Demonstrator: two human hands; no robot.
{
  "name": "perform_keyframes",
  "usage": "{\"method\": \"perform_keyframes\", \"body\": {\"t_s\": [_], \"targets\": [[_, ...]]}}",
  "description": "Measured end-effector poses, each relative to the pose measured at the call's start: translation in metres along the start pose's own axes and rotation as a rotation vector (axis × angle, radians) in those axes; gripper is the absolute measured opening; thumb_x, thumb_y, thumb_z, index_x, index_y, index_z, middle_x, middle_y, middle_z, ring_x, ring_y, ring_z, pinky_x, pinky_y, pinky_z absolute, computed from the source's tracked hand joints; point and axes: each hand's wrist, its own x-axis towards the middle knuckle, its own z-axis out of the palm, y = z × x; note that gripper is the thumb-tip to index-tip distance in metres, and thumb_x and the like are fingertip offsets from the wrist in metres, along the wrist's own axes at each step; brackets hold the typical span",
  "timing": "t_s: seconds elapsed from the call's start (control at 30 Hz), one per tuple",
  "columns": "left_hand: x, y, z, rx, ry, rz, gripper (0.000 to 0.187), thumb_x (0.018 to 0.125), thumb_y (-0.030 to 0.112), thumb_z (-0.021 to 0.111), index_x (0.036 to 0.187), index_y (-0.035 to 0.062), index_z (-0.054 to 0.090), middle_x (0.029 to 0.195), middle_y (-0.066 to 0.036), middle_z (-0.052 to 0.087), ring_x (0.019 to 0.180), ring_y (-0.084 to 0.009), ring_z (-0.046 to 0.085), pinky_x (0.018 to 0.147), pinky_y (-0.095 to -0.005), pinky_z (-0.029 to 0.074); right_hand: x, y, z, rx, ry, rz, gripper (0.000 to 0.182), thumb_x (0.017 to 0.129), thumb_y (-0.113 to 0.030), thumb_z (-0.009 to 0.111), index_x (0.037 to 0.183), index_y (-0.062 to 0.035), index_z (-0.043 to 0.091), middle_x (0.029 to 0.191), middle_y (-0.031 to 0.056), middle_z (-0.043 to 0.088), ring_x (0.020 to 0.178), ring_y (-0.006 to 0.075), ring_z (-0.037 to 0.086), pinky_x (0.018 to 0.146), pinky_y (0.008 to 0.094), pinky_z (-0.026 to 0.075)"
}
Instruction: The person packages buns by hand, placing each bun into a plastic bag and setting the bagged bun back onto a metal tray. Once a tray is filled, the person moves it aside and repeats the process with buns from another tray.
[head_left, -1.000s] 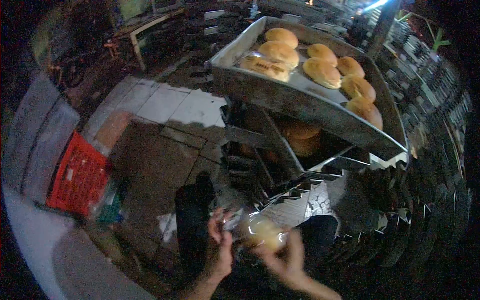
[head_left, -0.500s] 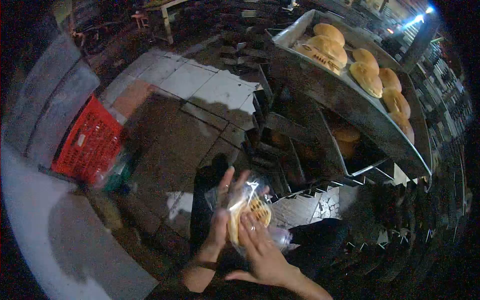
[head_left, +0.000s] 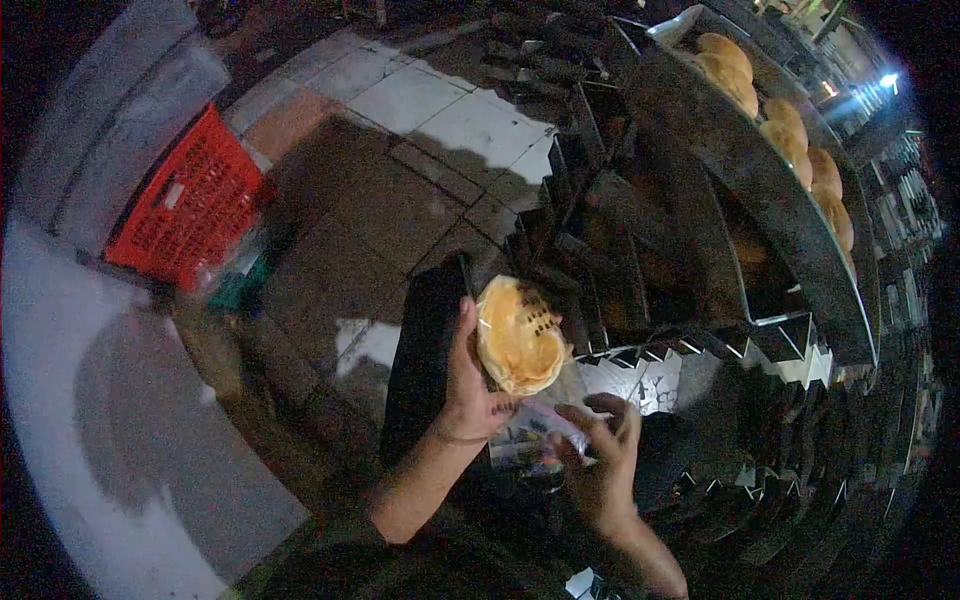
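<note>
While the view looks down from head height in dim light, the left hand holds a round golden bun upright, its flat face turned toward the camera. The grip is partly closed: the thumb lies along the bun's left edge and the fingers sit hidden behind it, probably so the face stays clear to look at. Dark marks dot the bun's upper right.

Lower and to the right, the right hand curls loosely around a crumpled clear plastic wrapper, just beneath the bun; whether it pinches the wrapper firmly is hard to tell.

Beyond the hands stands a metal rack. Its top tray carries a row of buns along its length, and more appear dimly on a lower shelf. On the tiled floor to the left sits a red plastic crate; its contents cannot be made out.
</note>
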Motion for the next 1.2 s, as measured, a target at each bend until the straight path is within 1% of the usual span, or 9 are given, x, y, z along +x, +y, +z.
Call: {"method": "perform_keyframes", "body": {"t_s": [0.1,0.33,0.4,0.47,0.53,0.7,0.87,1.13,1.2], "targets": [[-0.005,0.0,0.016,-0.044,0.026,0.006,0.054,0.081,0.051,0.037,0.11,0.0064,0.042,0.101,-0.013,0.052,0.096,-0.0275,0.051,0.081,-0.0476,0.042,-0.015,0.027,0.006,0.556,-0.209,0.27,0.02,0.07,0.0,0.062,0.086,-0.0001,0.05,0.075,0.008,0.053,0.067,0.0148,0.053,0.058,0.0248,0.044],[0.002,-0.029,0.001,-0.046,0.086,-0.055,0.053,0.078,0.052,0.042,0.106,0.0072,0.045,0.096,-0.012,0.054,0.091,-0.0272,0.052,0.078,-0.0464,0.043,-0.03,0.058,-0.004,-0.267,-0.167,-0.192,0.018,0.069,-0.007,0.061,0.081,-0.0029,0.047,0.067,0.0111,0.049,0.058,0.0283,0.052,0.049,0.0337,0.043],[0.004,-0.04,-0.023,-0.099,-0.02,-0.274,0.05,0.078,0.05,0.043,0.105,0.0078,0.046,0.094,-0.012,0.054,0.088,-0.0274,0.053,0.075,-0.0452,0.044,-0.046,0.059,-0.007,-0.307,-1.029,-0.175,0.018,0.072,-0.015,0.059,0.079,-0.003,0.048,0.068,0.0111,0.05,0.061,0.0278,0.051,0.052,0.0338,0.043],[0.015,-0.037,-0.043,0.054,0.084,-0.148,0.05,0.078,0.049,0.044,0.105,0.0082,0.046,0.091,-0.012,0.054,0.084,-0.0283,0.054,0.072,-0.0438,0.046,-0.041,0.01,-0.025,0.67,-1.363,-0.366,0.02,0.073,-0.019,0.058,0.083,-0.0027,0.051,0.075,0.0118,0.054,0.071,0.0254,0.053,0.061,0.0328,0.043],[0.028,-0.016,-0.053,-0.112,0.13,0.197,0.05,0.077,0.051,0.044,0.104,0.0084,0.046,0.093,-0.012,0.054,0.085,-0.0281,0.054,0.072,-0.0421,0.046,-0.031,0.002,-0.047,0.62,-1.235,-0.104,0.021,0.072,-0.019,0.06,0.085,-0.0028,0.053,0.076,0.0111,0.055,0.073,0.0244,0.053,0.064,0.0323,0.042],[-0.042,-0.06,-0.021,-0.144,0.074,-0.275,0.04,0.084,0.037,0.041,0.115,0.0112,0.038,0.104,-0.007,0.049,0.097,-0.0202,0.047,0.083,-0.0352,0.039,-0.014,0.06,-0.031,0.481,0.168,0.089,0.098,0.053,-0.031,0.077,0.126,-0.0009,0.02,0.124,0.0142,0.034,0.116,0.0276,0.032,0.096,0.0386,0.028],[-0.072,-0.009,-0.049,1.05,0.126,0.263,0.036,0.084,0.027,0.047,0.111,0.0044,0.043,0.105,-0.006,0.05,0.099,-0.0141,0.045,0.086,-0.0294,0.035,-0.03,0.071,0.042,0.806,0.079,0.322,0.06,0.084,-0.037,0.044,0.127,-0.0036,0.02,0.129,0.0138,0.026,0.116,0.0267,0.032,0.092,0.0377,0.032],[-0.111,0.032,-0.094,1.441,0.498,0.329,0.014,0.08,0.012,0.052,0.086,0.0017,0.059,0.077,-0.01,0.052,0.073,-0.0231,0.05,0.067,-0.032,0.041,-0.023,0.015,0.109,0.511,-0.24,0.647,0.017,0.084,-0.017,0.049,0.083,0.0,0.053,0.076,0.0046,0.053,0.071,0.0146,0.048,0.063,0.0259,0.04],[-0.116,0.048,-0.056,1.518,0.367,0.37,0.013,0.076,0.01,0.056,0.087,0.0029,0.059,0.08,-0.009,0.052,0.072,-0.0218,0.05,0.065,-0.031,0.041,-0.01,-0.003,0.067,0.395,-0.183,0.283,0.018,0.083,-0.015,0.047,0.09,0.0024,0.05,0.085,0.0078,0.052,0.074,0.015,0.049,0.064,0.0265,0.042]]}}
